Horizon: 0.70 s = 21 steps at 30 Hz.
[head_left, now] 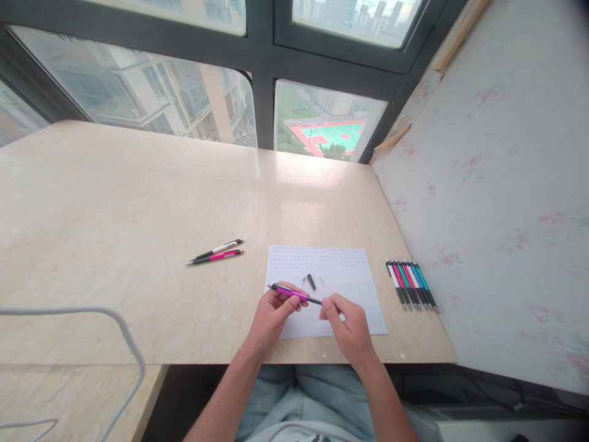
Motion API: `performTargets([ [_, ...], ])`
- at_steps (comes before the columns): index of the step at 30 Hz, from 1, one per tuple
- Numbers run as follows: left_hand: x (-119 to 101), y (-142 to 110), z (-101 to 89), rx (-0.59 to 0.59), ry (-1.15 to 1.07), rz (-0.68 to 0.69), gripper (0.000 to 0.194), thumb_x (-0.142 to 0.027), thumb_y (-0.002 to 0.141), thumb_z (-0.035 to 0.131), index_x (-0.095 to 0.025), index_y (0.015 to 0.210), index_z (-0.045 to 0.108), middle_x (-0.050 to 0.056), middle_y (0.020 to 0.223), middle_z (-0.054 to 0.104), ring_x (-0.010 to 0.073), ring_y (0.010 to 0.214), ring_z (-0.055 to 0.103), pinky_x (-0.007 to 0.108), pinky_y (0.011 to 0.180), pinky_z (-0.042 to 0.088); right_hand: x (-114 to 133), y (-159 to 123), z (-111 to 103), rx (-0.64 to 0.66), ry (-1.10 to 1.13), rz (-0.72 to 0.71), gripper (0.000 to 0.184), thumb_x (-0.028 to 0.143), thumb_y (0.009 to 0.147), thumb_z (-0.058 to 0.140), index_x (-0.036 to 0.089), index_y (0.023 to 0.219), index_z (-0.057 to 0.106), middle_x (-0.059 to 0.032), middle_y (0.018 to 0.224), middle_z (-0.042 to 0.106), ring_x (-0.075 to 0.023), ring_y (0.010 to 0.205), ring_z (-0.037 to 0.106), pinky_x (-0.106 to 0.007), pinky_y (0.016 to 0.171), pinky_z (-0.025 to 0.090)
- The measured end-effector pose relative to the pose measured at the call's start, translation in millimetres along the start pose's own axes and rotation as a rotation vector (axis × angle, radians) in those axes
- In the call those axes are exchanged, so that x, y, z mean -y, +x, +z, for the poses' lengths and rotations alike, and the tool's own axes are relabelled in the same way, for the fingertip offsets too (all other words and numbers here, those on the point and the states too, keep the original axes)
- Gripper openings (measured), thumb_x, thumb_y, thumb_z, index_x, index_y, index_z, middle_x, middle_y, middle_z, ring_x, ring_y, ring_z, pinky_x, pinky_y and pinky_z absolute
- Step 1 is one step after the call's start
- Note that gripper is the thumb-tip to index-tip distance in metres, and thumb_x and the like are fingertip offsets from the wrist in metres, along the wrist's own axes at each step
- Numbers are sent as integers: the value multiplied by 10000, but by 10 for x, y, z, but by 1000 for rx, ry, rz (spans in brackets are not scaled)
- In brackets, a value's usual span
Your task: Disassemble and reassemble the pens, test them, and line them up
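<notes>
My left hand (278,309) is closed around the barrel of a purple ballpoint pen (294,294), whose clip end points up and left. From its lower right end sticks a thin dark refill (315,301), and the fingertips of my right hand (343,316) are pinched at its end. Both hands are over a sheet of written paper (340,264). On the sheet lie a black pen grip (311,282), a small metal tip (304,279) and a thin pale piece (321,280), too faint to make out, perhaps a spring.
Left of the paper lie a white pen (221,248) and a pink pen (221,256). Several coloured pens (411,283) are lined up at the right, near the papered wall (488,215). A grey cable (124,331) loops over the table's (138,215) left front. Windows stand behind.
</notes>
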<state>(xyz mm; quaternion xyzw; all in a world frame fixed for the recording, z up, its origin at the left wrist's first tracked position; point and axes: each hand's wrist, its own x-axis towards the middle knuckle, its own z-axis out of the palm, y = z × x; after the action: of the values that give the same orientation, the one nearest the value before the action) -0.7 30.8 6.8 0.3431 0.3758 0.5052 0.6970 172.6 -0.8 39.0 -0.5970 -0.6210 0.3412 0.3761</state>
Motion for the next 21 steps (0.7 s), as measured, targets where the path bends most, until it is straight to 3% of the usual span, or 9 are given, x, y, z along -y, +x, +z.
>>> performTargets([
  [3,-4,0,1,11,12,-8,137,-250,803,737,-158,896,699,71,881,701,169,766,622,306,746,489,-5,3,2,26,35,24,418,381,1001,391,190,688,593,-5,642,610,-144,620,571,-254,607,423],
  [7,-17,0,-1,7,23,-5,133,-251,812,728,-160,904,698,64,866,698,164,763,618,302,748,483,7,4,18,-36,46,14,219,366,949,512,187,881,617,-21,798,657,-161,741,608,-245,637,440],
  [16,-52,-11,3,111,45,2,121,-251,816,720,-156,890,708,73,853,690,176,769,611,294,720,478,-29,-12,-15,45,41,39,488,397,998,416,186,573,530,21,532,524,-116,524,504,-244,558,366],
  [21,-36,-7,-3,71,26,-1,112,-250,829,708,-164,900,704,64,861,682,167,778,610,297,745,474,-26,-14,4,12,75,-4,287,359,965,487,184,779,616,-5,720,629,-146,692,585,-239,642,418],
])
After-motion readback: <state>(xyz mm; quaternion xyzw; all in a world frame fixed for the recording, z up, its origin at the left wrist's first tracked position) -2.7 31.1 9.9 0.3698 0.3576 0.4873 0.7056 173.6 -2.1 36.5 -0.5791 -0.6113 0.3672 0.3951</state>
